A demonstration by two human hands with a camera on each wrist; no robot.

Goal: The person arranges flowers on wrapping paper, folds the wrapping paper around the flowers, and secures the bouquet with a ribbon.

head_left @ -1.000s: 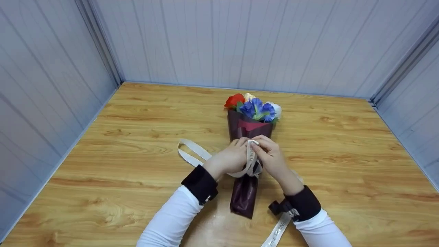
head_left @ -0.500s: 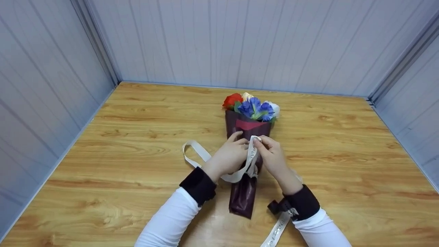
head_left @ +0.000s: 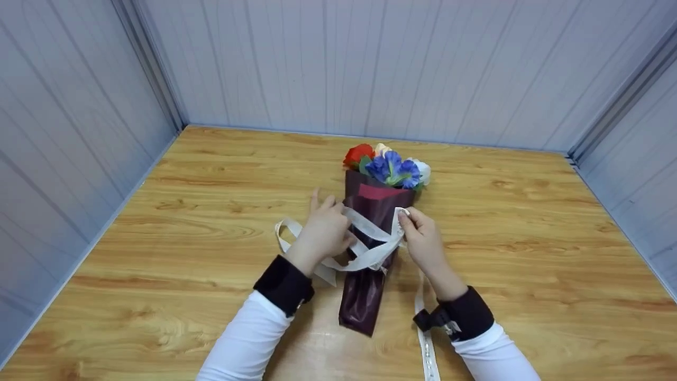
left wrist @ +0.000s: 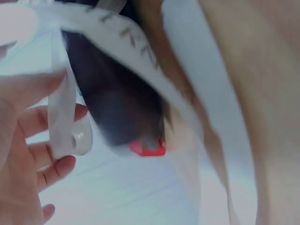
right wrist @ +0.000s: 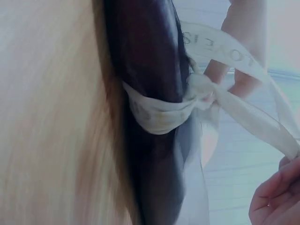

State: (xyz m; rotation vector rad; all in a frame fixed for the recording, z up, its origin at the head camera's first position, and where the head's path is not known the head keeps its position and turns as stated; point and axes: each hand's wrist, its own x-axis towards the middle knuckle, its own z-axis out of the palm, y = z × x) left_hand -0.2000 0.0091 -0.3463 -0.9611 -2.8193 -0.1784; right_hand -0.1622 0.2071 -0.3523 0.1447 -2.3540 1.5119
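Nearest, a ribbon tail point(head_left: 429, 352) runs right of the foot point(head_left: 358, 312) of the bouquet point(head_left: 380, 212). At the bouquet's left edge, the left hand point(head_left: 322, 228), loosely curled, holds ribbon point(head_left: 365, 261); at its right, the right hand point(head_left: 426, 241) pinches a loop point(head_left: 396, 226), thumb against finger. A slack grip could let the loops slip or twist. The bouquet lies on the table point(head_left: 529, 238), long axis running away, flowers point(head_left: 392, 168) pointing far and slightly right.

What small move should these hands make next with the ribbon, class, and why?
Probably pass the ribbon in the left hand across the folded loop in the right hand, to start a bow: one hand pinches that loop, the other holds another length, and ribbon already circles the dark wrapper, gathered in what looks like a knot.
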